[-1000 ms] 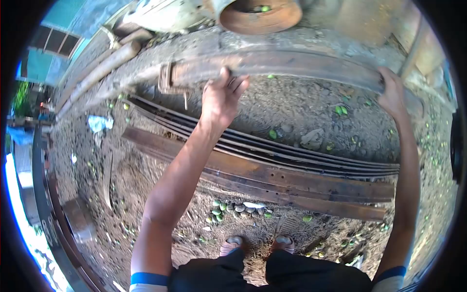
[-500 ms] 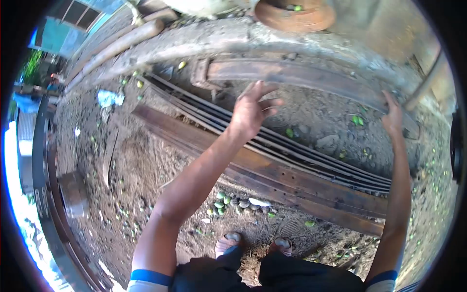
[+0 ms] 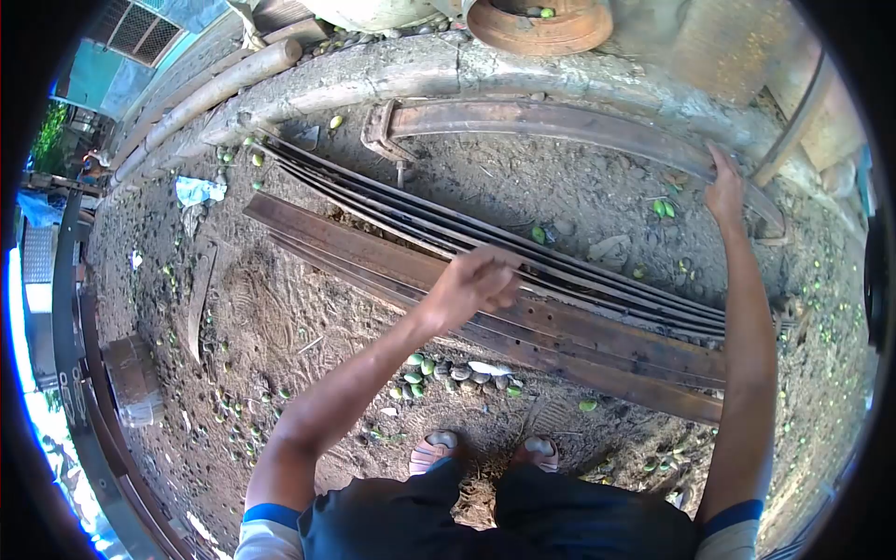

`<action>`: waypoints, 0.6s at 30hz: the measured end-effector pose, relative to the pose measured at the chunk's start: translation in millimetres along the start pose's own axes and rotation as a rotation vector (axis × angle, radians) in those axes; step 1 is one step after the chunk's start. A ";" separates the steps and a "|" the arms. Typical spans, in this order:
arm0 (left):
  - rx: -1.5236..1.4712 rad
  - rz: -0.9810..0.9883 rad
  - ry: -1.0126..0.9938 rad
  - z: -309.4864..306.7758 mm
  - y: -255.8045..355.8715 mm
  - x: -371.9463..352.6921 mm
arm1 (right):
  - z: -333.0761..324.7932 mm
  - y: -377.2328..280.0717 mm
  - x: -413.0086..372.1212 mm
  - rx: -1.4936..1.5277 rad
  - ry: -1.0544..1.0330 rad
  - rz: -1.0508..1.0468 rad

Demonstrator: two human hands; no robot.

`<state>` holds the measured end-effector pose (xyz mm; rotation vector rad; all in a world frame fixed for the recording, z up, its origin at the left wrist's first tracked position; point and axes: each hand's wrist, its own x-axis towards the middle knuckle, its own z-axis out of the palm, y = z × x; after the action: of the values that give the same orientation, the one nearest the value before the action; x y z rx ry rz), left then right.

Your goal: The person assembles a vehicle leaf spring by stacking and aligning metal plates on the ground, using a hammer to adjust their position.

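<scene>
A long curved metal beam (image 3: 551,119) lies at the back, with a bracket at its left end. At its right part my right hand (image 3: 725,189) holds the beam's edge, fingers over the top. Nearer to me, thin dark metal strips (image 3: 401,207) lie side by side in a bundle. Wider rusty beams (image 3: 597,329) rest along their near side. Over these beams hovers my left hand (image 3: 478,287), slightly blurred, its fingers loosely bent and apart with nothing in them.
Green fruits and stones (image 3: 434,371) lie in front of my feet. A concrete curb (image 3: 364,82) runs behind the far beam, with a rusty round rim (image 3: 546,33) beyond it. On the left are a blue-white scrap (image 3: 199,190) and a metal box (image 3: 133,378).
My left hand has moved back from near the far beam to above the nearer rusty beams. My right hand stays at the far beam. The view has shifted slightly.
</scene>
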<state>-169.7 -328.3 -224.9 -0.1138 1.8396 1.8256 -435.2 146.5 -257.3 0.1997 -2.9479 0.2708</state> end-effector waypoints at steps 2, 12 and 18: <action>0.045 -0.039 -0.007 2.3 -12.8 -33.4 | -6.1 -17.3 -6.9 -0.129 0.003 0.068; 0.466 -0.007 -0.151 42.9 -119.3 -127.3 | -45.8 -154.4 -210.5 0.170 0.029 -0.289; 0.736 0.050 -0.318 53.1 -113.0 -131.0 | -23.6 -158.3 -332.7 0.185 -0.220 -0.310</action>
<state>6.2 -327.3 -267.6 0.4640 2.1476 1.0142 -83.3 35.7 -269.2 0.7469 -3.0404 0.5041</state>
